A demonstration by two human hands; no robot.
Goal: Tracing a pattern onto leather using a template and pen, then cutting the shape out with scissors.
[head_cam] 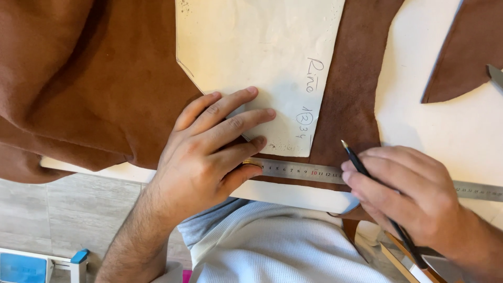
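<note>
My left hand [209,149] lies flat with spread fingers, pressing a cream paper pattern piece [262,57] and the left end of a steel ruler [304,171] onto a brown suede hide [89,78]. My right hand [408,194] grips a black pen [361,167], its pale tip pointing up and left just above the ruler's edge. The ruler runs along the lower edge of the hide, its middle part hidden under my right hand. Handwritten marks sit near the pattern's lower right corner.
The white worktop [445,120] shows at right, with a second brown leather piece [466,52] at the top right and a metal tool tip [495,76] at the right edge. Grey tiled floor [68,209] lies below left, with a blue and white object [31,264].
</note>
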